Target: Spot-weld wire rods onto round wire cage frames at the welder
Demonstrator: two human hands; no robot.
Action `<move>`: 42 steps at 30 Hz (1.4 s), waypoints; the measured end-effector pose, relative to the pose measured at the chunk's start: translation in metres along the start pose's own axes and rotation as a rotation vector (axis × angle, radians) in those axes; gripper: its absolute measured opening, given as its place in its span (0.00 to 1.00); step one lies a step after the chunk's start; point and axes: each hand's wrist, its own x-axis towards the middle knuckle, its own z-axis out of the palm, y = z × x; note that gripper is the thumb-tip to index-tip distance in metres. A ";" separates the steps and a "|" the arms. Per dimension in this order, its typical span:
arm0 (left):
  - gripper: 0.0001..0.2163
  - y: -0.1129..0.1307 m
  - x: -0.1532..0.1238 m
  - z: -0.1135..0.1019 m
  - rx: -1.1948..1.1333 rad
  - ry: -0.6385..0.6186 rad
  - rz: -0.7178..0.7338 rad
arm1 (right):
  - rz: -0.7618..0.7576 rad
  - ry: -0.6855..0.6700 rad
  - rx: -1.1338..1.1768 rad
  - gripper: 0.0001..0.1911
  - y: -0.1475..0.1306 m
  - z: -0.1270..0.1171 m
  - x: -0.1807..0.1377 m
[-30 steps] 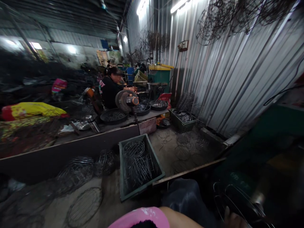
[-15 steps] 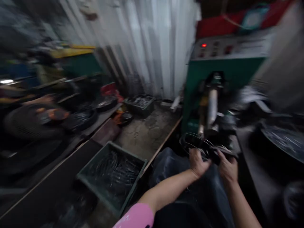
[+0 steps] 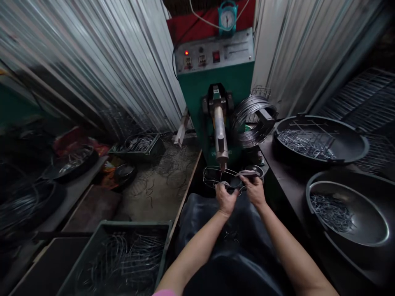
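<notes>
My left hand (image 3: pixel 226 198) and my right hand (image 3: pixel 253 189) both grip a round wire frame (image 3: pixel 212 176) held flat under the metal electrode arm (image 3: pixel 220 135) of a green welding machine (image 3: pixel 216 78). The left hand's fingers curl round the frame's near rim. The right hand pinches the frame close beside it, with a small flat piece under its fingers. The frame's far edge sits right below the electrode tip.
A coil of wire (image 3: pixel 254 119) hangs at the machine's right. Two black pans (image 3: pixel 321 142) (image 3: pixel 345 211) holding short wire pieces stand on the right bench. A green crate (image 3: pixel 120 257) of bent wires sits at lower left. Corrugated metal walls close in behind.
My view has swung right from the workshop floor to the welding machine. Both hands now hold the wire frame steady under the electrode, nearer the middle of view.
</notes>
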 end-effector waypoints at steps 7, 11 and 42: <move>0.15 -0.014 0.001 0.000 0.263 0.008 0.238 | -0.044 -0.080 -0.121 0.13 -0.019 0.007 0.002; 0.15 -0.013 0.002 0.001 0.347 0.032 0.301 | 0.019 -0.064 -0.084 0.16 -0.015 0.007 0.005; 0.16 -0.008 0.023 -0.031 -0.167 0.094 -0.148 | -0.170 -0.184 -0.362 0.12 -0.014 0.027 -0.003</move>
